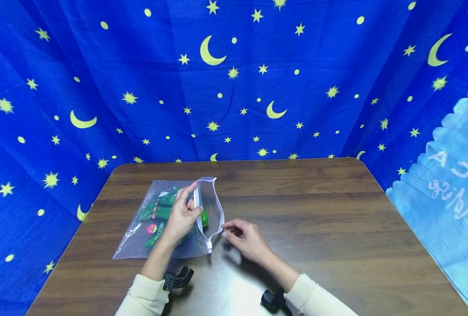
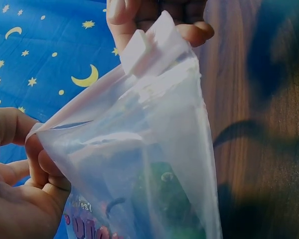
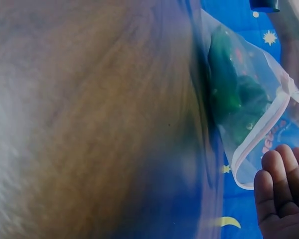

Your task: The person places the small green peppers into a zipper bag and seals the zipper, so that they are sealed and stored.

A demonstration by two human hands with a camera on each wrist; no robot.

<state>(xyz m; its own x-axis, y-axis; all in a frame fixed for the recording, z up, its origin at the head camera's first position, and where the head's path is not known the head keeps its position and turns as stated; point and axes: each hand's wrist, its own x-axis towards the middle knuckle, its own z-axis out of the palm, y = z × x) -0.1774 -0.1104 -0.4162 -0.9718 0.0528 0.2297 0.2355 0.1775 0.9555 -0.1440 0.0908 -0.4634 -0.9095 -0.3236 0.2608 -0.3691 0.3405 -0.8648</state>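
Note:
A clear zip bag [image 1: 139, 239] lies with its white-edged mouth spread apart towards the right. My left hand [image 1: 183, 217] pinches one rim of that mouth between thumb and fingers; in the left wrist view the left hand [image 2: 27, 174] grips a corner of the film. Green items [image 3: 234, 92], partly blurred by the film, lie inside the bag. One glossy green end [image 1: 204, 218] shows at the mouth. My right hand [image 1: 250, 241] is beside the opposite rim, fingertips right at its edge, fingers loosely bent. A white slider [image 1: 209, 245] sits at the mouth's near corner.
The bag rests on a brown wooden table [image 1: 317, 210]. A blue cloth with yellow moons and stars [image 1: 250, 87] hangs behind and at the sides. To the right hangs a light-blue scalloped cloth [image 1: 451, 206]. Black wrist mounts [image 1: 178, 278] jut from both wrists.

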